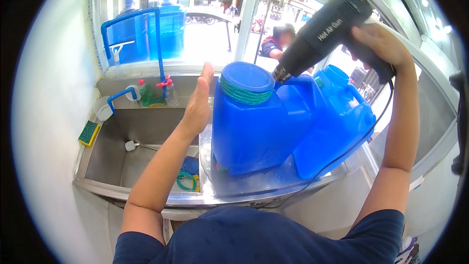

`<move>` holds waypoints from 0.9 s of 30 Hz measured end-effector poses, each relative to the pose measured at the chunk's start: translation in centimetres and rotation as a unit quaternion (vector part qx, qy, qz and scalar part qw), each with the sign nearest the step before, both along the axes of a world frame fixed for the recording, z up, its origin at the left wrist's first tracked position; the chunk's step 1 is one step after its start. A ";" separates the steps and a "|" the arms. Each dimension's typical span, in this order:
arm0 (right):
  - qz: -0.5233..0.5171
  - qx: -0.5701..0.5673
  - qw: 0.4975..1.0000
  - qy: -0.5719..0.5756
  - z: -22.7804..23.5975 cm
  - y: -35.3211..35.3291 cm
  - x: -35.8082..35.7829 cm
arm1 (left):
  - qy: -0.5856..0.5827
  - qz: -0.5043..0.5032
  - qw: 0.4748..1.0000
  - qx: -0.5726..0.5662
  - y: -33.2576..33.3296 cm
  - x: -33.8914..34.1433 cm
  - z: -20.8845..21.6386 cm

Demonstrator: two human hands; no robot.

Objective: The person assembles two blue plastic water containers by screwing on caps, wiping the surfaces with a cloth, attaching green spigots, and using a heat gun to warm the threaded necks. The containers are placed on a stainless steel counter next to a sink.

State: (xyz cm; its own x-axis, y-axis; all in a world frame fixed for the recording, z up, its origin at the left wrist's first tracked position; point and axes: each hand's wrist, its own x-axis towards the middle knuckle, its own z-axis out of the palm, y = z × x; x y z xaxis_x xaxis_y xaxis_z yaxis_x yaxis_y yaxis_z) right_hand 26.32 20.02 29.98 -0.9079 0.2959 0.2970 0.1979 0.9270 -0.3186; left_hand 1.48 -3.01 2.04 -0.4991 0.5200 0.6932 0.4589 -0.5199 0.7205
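In my right hand (384, 44) is a black hot air gun (320, 34), gripped by its handle. Its metal nozzle points down and left, close to the wide capped neck of a blue water jug (249, 134). A round blue cap (247, 75) tops that jug, and a green printed seal band (245, 94) wraps around it. My left hand (198, 105) is held upright just left of the neck, fingers stretched out and holding nothing. Behind to the right, a second blue jug (337, 132) leans, partly hidden by the first one.
A steel sink (117, 139) lies to the left, with green rings and a blue lid (191, 165) inside. A sponge (89, 133) sits on its edge. Blue pipe (158, 44) and bottles stand behind. The gun's cord (349, 149) hangs across the right jug. Someone (277, 44) is beyond the glass.
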 end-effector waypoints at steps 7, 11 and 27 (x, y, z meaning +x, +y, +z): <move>0.073 0.153 0.980 0.103 -2.2 -6.9 1.5 | -0.001 -0.072 0.997 -0.006 -0.1 0.2 -1.0; 0.018 0.097 0.984 0.151 -4.0 -9.2 5.1 | -0.010 -0.025 0.999 0.018 -1.6 1.3 -2.2; -0.345 -0.506 0.624 0.485 -43.9 -15.9 35.8 | 0.396 -0.163 0.899 -0.094 -1.8 9.0 -16.2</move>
State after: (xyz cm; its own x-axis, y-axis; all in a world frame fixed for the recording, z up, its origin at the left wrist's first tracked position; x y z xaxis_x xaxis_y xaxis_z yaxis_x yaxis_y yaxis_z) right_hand 62.15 4.17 -13.94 0.0012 0.9989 -0.0473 -0.3030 -0.0447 -0.9519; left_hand 10.45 -4.84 -14.15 0.3112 0.6949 0.6483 0.7124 -0.6221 0.3248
